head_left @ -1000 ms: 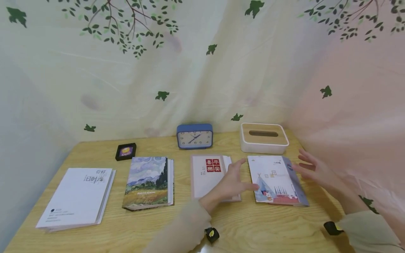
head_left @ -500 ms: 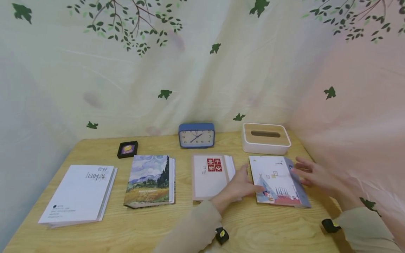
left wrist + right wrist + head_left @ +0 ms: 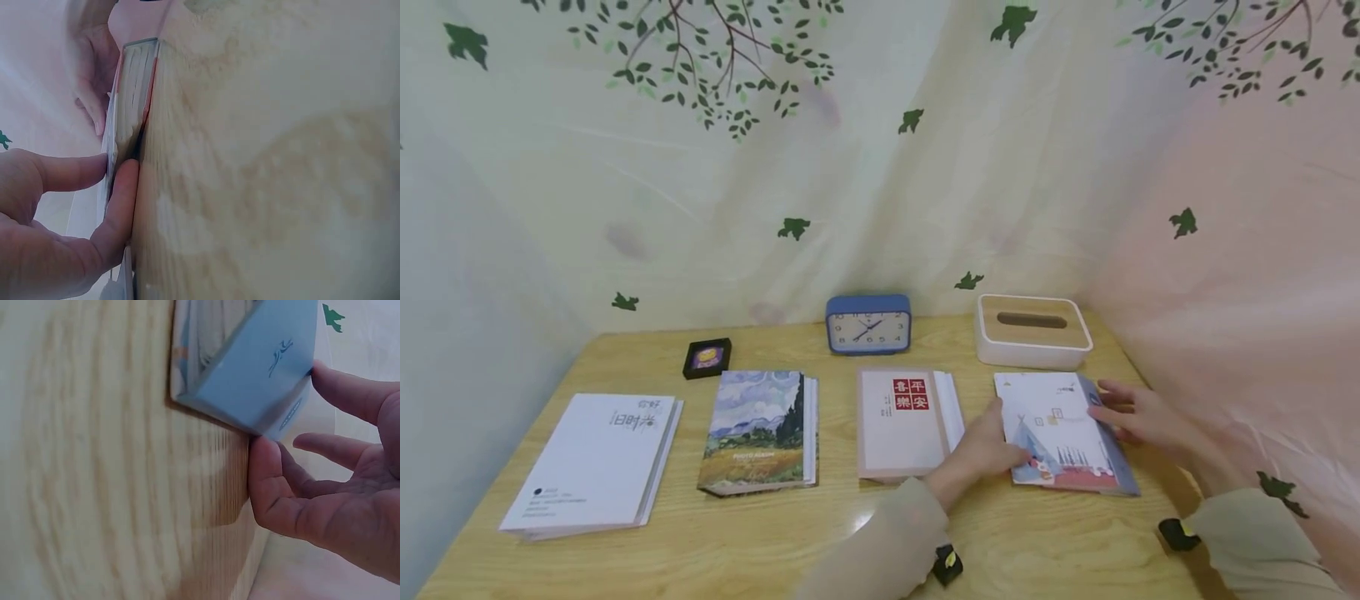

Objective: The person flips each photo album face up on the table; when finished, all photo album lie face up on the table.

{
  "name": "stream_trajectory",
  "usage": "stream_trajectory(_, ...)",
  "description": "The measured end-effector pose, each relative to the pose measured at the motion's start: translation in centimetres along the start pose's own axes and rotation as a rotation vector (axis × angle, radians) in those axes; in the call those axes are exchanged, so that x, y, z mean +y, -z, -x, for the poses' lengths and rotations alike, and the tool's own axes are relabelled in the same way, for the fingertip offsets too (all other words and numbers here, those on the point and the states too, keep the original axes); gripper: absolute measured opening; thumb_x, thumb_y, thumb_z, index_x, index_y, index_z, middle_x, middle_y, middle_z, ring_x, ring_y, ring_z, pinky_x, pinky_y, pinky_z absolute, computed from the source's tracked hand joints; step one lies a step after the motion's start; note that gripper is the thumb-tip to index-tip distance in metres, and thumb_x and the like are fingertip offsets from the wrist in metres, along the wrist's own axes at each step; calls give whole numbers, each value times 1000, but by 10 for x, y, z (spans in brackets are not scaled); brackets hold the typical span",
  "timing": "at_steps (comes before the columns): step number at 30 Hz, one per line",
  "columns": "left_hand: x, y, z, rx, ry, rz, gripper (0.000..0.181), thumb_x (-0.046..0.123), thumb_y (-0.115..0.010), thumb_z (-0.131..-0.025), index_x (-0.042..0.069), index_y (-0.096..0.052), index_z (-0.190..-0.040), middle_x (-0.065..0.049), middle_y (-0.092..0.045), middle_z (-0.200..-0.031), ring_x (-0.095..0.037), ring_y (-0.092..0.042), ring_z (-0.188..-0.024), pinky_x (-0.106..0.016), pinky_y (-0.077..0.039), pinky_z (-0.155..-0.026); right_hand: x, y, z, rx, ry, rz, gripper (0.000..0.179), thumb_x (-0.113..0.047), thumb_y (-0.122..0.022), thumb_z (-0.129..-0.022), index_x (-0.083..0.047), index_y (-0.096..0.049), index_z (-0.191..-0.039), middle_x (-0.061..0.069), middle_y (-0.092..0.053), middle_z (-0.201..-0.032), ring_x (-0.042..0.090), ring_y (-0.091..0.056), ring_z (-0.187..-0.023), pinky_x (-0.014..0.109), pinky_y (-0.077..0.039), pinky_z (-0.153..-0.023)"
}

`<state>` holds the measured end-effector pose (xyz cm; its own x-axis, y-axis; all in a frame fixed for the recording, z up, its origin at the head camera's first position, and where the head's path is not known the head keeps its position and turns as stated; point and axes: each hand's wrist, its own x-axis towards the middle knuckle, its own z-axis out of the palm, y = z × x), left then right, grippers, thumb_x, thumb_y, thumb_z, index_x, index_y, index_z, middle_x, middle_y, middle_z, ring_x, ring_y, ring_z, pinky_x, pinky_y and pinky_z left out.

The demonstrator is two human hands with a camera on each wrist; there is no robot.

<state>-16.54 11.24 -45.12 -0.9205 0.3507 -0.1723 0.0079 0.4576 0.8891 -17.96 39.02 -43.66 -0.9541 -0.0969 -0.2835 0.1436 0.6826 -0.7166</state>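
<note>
A photo album (image 3: 1056, 429) with a tent drawing on its white cover and a grey-blue spine lies flat at the right of the table. My left hand (image 3: 981, 450) pinches its left, open side. In the left wrist view, the thumb presses the cover (image 3: 111, 144) and a finger goes under the back cover, beside the page edges (image 3: 132, 81). On the other side, my right hand (image 3: 1142, 417) holds the spine (image 3: 262, 375), thumb at its upper edge and a curled finger at its lower edge against the table.
Left of it lie a pale album with red characters (image 3: 902, 433), a landscape-painting album (image 3: 756, 429) and a white album (image 3: 595, 458). Behind stand a tissue box (image 3: 1033, 333), a blue clock (image 3: 868, 325) and a small black frame (image 3: 707, 358). A printed curtain (image 3: 865, 183) encloses the table.
My left hand has moved right onto the album's left side and now pinches it. My right hand has closed in from beside the spine to hold it. The album lies in place.
</note>
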Motion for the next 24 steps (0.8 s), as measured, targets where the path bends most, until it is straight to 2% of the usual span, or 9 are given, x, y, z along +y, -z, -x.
stream_trajectory(3, 3, -2, 0, 5, 43, -47, 98, 11, -88, -76, 4, -33, -157, -17, -54, -146, -24, -52, -133, -34, -38, -113, 0, -1, 0, 4, -2, -11, 88, -38, -67, -99, 15, -21, -153, 40, -39, -146, 27, -58, -103, 27, -55, -68)
stream_trajectory(7, 6, -1, 0, 6, 67, -72, 97, 11, -86, -78, 6, -32, -158, -16, -51, -149, -26, -49, -136, -34, -37, -114, -3, 0, -2, 6, -5, -45, 88, -38, -67, -99, 14, -22, -154, 39, -39, -148, 26, -58, -103, 27, -54, -68)
stream_trajectory(17, 6, 1, 2, 10, 35, -82, 95, 9, -87, -76, 1, -35, -156, -18, -54, -145, -24, -51, -133, -31, -39, -112, -1, 3, 0, -23, -47, -77, 89, -44, -65, -99, 9, -22, -156, 37, -35, -150, 29, -56, -113, 24, -56, -78)
stream_trajectory(24, 9, -3, 1, 9, 60, -88, 95, 10, -87, -76, 4, -35, -156, -15, -55, -146, -22, -52, -133, -31, -40, -111, 4, 7, 4, -35, -40, -159, 80, -35, -62, -103, 14, -22, -153, 40, -31, -151, 11, -59, -102, 25, -57, -82)
